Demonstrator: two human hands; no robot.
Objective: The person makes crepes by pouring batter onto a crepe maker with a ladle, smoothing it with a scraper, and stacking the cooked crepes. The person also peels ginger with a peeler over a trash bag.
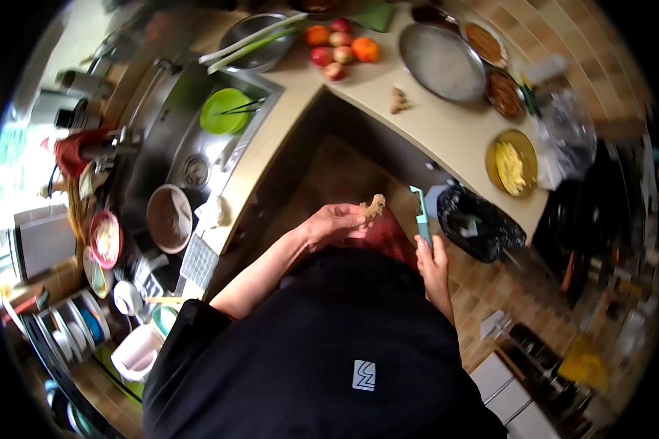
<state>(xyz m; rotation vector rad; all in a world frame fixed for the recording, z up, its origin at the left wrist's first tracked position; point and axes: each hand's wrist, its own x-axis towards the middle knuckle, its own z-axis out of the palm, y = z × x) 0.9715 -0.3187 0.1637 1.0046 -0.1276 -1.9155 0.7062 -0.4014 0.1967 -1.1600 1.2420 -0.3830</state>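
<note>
In the middle of the head view, my left hand [335, 225] pinches a knobbly piece of ginger [373, 208] at its lower end. To its right, my right hand [433, 267] is wrapped round the handle of a teal peeler [422, 219], held upright with its head pointing away from me. A gap separates the peeler from the ginger. Just right of the peeler hangs a bin lined with a black bag [479, 223]. Another piece of ginger [398, 100] lies on the counter ahead.
A sink [198, 146] with a green bowl [225, 111] is on the left. On the counter [447, 132] stand a large pan [442, 62], several fruits [342, 54] and a bowl of yellow food [511, 164]. A dish rack [73, 329] is at lower left.
</note>
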